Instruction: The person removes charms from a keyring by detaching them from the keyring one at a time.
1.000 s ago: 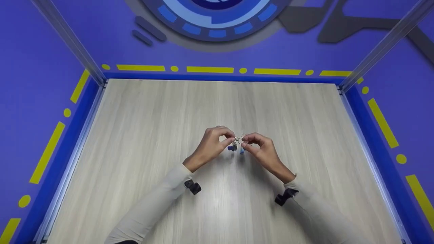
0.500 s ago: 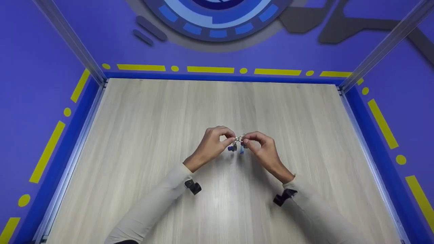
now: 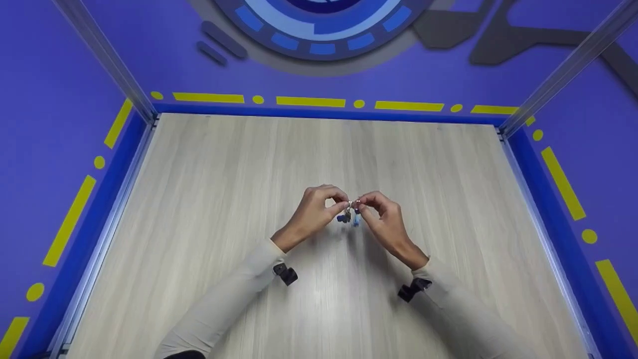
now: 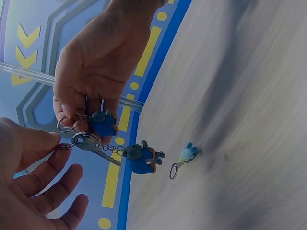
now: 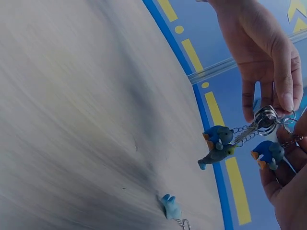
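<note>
In the head view my left hand (image 3: pixel 315 209) and right hand (image 3: pixel 388 222) meet above the middle of the table, each pinching a metal key ring between thumb and fingertips. The left hand's ring (image 4: pixel 71 145) carries a silver key (image 4: pixel 85 143) and a chain with a blue, grey-headed figurine (image 4: pixel 139 159). From the right hand's ring (image 4: pixel 62 127) hangs a similar figurine (image 4: pixel 103 124). The two rings overlap at the fingertips. A grey-green figurine (image 5: pixel 218 154) with a yellowish head also dangles from the bunch in the right wrist view.
Below the hands, a light blue figurine (image 4: pixel 189 152) with its own small ring (image 4: pixel 173 171) lies on the pale wooden table (image 3: pixel 224 164). Blue panels (image 3: pixel 319 87) with yellow markings and metal posts enclose the back and sides.
My right hand has shifted slightly left, so the fingertips stand closer together and less of the ring between them shows. The left hand has barely moved and keeps its pinch.
</note>
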### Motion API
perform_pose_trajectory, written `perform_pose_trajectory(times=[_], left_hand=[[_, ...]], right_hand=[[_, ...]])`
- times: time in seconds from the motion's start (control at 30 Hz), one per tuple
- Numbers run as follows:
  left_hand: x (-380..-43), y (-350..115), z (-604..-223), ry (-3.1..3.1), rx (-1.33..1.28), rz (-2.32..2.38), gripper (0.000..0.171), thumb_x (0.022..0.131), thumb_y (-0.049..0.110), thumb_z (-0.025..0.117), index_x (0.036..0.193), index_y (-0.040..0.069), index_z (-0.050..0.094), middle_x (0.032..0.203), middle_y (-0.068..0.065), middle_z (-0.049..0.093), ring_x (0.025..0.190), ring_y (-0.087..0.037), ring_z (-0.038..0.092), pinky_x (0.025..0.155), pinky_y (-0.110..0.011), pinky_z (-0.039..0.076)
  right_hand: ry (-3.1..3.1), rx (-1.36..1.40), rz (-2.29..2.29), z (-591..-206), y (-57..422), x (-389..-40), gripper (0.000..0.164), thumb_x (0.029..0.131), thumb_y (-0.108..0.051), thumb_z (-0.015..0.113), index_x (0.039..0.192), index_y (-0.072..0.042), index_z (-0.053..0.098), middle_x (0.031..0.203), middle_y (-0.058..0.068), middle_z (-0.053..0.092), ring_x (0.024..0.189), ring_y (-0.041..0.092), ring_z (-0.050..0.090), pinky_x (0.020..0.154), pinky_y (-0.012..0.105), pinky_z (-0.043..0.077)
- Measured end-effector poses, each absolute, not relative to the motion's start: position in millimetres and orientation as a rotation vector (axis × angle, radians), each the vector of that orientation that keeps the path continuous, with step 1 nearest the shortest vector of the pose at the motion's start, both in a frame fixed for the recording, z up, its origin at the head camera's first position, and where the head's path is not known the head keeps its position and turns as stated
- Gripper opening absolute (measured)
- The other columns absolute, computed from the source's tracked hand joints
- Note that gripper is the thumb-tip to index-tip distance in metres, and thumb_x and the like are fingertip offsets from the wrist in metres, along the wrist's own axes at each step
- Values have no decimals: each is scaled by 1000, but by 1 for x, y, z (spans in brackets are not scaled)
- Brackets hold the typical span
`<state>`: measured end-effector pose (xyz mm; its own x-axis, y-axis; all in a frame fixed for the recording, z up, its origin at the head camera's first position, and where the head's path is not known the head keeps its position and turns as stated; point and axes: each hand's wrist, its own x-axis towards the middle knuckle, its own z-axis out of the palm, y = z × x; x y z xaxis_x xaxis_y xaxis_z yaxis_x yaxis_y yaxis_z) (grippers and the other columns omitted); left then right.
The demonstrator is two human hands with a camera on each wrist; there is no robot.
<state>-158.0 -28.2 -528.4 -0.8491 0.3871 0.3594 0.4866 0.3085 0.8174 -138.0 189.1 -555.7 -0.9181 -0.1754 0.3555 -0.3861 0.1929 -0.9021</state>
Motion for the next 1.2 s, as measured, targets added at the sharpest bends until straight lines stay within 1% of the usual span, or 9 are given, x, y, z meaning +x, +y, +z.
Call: perform_pose_trajectory(times=[0.17, 0.27, 0.4, 0.53, 0.73, 1.0, 1.2], left_hand=[[-157, -28, -527, -2453, -795, -1604, 4, 100, 4, 79, 99, 6, 83, 97, -3, 81, 92, -16, 73, 87, -35, 57], [-156, -28, -526, -2455, -787, -1603, 6, 100, 3, 79, 98, 7, 82, 97, -3, 81, 92, -16, 73, 87, -35, 58], [-157, -29, -527, -2453, -769, -1611, 5, 101, 4, 79, 98, 7, 82, 97, -3, 81, 92, -16, 74, 88, -37, 59], [-156, -29, -528, -2444, -733, -1622, 6, 100, 4, 80, 96, 8, 81, 96, -1, 81, 91, -15, 74, 88, -36, 59], [-154, -29, -528, -2475, -701, -1624, 7, 101, 2, 78, 96, 7, 80, 95, -2, 80, 90, -14, 73, 89, -36, 58], [-152, -28, -528, -2476, -655, -1616, 6, 101, 3, 77, 97, 5, 81, 94, -2, 80, 88, -14, 72, 88, -38, 58], [-152, -29, -530, -2447, -593, -1644, 6, 100, 2, 77, 97, 4, 82, 92, 0, 80, 86, -11, 73, 88, -38, 58]], right_hand=[[-2294, 647, 1659, -558, 188, -139, 13, 98, 14, 74, 105, 3, 78, 98, 14, 79, 87, 34, 75, 88, 19, 56], [-2281, 731, 1570, -561, 189, -140, 15, 97, 11, 76, 106, -1, 80, 99, 10, 80, 87, 31, 75, 88, 18, 55], [-2281, 770, 1526, -561, 193, -141, 15, 101, 5, 76, 112, -4, 81, 104, 5, 80, 90, 25, 75, 88, 21, 56], [-2294, 755, 1505, -560, 197, -141, 14, 102, 2, 76, 113, -3, 81, 106, 5, 80, 90, 24, 73, 86, 22, 56], [-2285, 756, 1461, -557, 197, -140, 10, 102, 5, 74, 111, 5, 78, 105, 6, 79, 90, 22, 71, 85, 21, 54], [-2246, 841, 1339, -556, 191, -138, 15, 100, 9, 74, 110, -1, 78, 102, 7, 77, 86, 20, 70, 80, 20, 54], [-2215, 894, 1291, -555, 188, -139, 18, 98, 10, 75, 112, -1, 78, 103, 7, 77, 86, 22, 72, 79, 23, 56]])
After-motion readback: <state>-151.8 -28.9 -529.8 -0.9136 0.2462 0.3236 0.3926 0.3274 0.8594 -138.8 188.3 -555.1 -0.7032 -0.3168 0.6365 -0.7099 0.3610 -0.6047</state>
